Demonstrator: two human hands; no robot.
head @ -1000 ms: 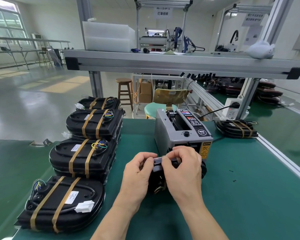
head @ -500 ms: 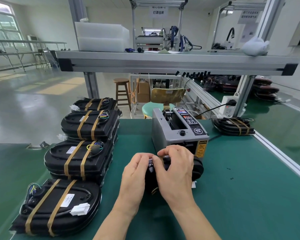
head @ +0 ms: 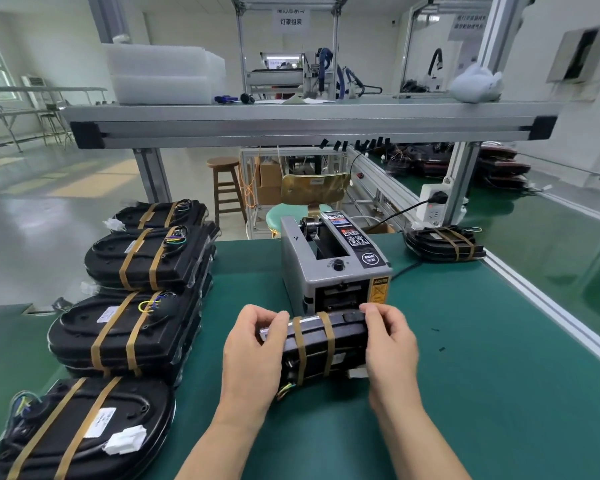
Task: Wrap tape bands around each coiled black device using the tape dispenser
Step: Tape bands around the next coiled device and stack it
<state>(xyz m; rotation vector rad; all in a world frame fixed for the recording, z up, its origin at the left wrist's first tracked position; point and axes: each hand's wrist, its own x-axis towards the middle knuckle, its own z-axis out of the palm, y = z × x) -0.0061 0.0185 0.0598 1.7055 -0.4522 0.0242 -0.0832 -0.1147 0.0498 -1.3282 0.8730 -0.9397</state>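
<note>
Gripping the black device [head: 314, 344] between them, left hand [head: 250, 358] and right hand [head: 390, 348], fingers [head: 279, 323] curled over its ends

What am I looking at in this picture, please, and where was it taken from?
This is the view from a camera worn on a person's head, looking down at their own bare hands; no robot is involved. The left hand and right hand grip a coiled black device by its ends, already wrapped with two tan tape bands. Behind it on the green bench mat stands a grey tape dispenser. To the left lie stacks of banded devices; another banded bundle lies far right.
</note>
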